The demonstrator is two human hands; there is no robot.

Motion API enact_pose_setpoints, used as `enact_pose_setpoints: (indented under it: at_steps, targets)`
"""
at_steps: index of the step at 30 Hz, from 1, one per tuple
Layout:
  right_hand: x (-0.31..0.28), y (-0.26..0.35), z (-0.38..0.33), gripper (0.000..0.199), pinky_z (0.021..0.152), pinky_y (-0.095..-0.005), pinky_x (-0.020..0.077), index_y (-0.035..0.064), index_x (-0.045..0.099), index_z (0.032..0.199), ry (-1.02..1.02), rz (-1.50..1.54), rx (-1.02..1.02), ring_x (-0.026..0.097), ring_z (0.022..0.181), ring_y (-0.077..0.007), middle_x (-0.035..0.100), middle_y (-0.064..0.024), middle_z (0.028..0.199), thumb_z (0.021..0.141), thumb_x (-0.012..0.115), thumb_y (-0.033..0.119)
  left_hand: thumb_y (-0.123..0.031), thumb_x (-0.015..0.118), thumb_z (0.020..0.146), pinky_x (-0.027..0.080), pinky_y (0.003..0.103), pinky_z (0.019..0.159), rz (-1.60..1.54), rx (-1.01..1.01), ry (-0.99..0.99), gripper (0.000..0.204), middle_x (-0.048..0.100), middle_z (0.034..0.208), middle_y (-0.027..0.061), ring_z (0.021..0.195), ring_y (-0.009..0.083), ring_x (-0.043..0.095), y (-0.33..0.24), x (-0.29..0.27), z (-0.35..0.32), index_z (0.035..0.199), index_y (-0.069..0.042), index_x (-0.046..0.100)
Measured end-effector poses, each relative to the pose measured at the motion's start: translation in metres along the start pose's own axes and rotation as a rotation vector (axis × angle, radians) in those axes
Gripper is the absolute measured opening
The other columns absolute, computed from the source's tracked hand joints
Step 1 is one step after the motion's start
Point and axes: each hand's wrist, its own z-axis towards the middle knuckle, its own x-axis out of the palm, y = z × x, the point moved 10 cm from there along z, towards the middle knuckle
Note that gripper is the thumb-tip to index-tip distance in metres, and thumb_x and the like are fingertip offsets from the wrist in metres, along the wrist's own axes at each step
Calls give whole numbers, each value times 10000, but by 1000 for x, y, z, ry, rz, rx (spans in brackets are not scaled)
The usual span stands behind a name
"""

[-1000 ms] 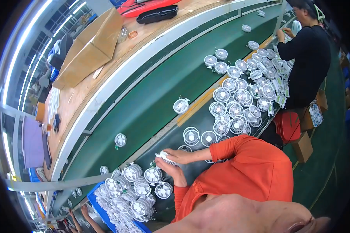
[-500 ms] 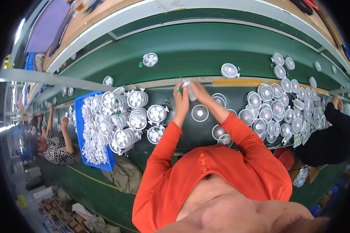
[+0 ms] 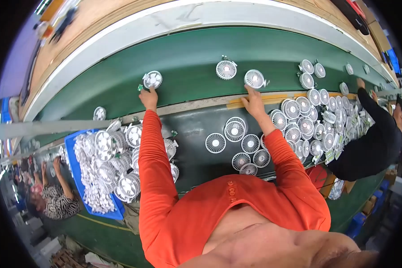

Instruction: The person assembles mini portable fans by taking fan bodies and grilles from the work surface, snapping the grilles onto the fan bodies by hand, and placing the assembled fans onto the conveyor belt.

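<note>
On the green belt, my left hand (image 3: 148, 98) reaches out and grips the near rim of a white fan head (image 3: 152, 79) with bare blades, a small green circuit board (image 3: 140, 88) at its side. My right hand (image 3: 254, 105) stretches toward another white fan head (image 3: 254, 79), covered by a round slotted grille. Its fingertips touch the near rim, with the thumb apart. Between them, farther back, lies a grille-covered fan head (image 3: 226, 70). Several loose white round grilles (image 3: 215, 143) rest on the dark table between my arms.
A blue bin (image 3: 76, 169) at left holds small white parts, with stacked bladed fan heads (image 3: 128, 185) beside it. Many grilles (image 3: 305, 127) crowd the right. A person in black (image 3: 370, 138) works at right, another in a patterned top (image 3: 56, 201) at left. A white-edged shelf (image 3: 183, 18) runs above the belt.
My hands have parted and moved forward onto the belt. The fan piece they held together is out of them, and a grille-covered fan head now lies between the two others.
</note>
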Motion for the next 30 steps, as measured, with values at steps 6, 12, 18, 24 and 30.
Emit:
enact_pose_setpoints:
  at_steps: [6, 12, 18, 24, 30]
  targets:
    - [29, 16, -23, 708, 952, -447, 404, 89, 448, 1303, 358, 111, -88, 443, 1161, -408, 430, -195, 1331, 676, 748, 229, -241, 581, 824, 446, 471, 824, -71, 52, 122, 308, 633, 953, 219, 930, 398, 579, -19, 25, 8, 978, 26, 583]
    - [40, 56, -90, 762, 880, -452, 430, 125, 487, 1270, 462, -150, -302, 465, 1094, -325, 500, -124, 1188, 586, 810, 218, -274, 495, 920, 483, 411, 728, -427, 54, 210, 310, 622, 888, 203, 792, 328, 618, -57, 26, -50, 980, 24, 551]
    - [27, 5, -71, 342, 719, -414, 489, 75, 633, 928, 273, 120, 35, 619, 811, -330, 637, -148, 864, 636, 776, 180, -272, 506, 955, 431, 258, 816, -1044, -243, 475, 330, 602, 1000, 63, 917, 123, 539, -82, 34, -173, 1128, 6, 550]
    - [6, 15, -66, 244, 610, -249, 454, 11, 552, 813, -62, 728, 244, 568, 709, -107, 641, -51, 799, 738, 740, 149, -255, 509, 954, 479, 268, 757, -1536, -538, 588, 192, 571, 911, 24, 851, 106, 557, -115, 3, -284, 988, -66, 512]
    - [6, 151, -114, 445, 1019, -439, 328, 76, 458, 893, 179, 400, -409, 374, 1249, -415, 413, -206, 1356, 623, 793, 187, -426, 420, 957, 468, 383, 905, -1807, -689, 886, 455, 598, 1130, 83, 1031, 218, 584, -137, 4, -353, 1182, -42, 516]
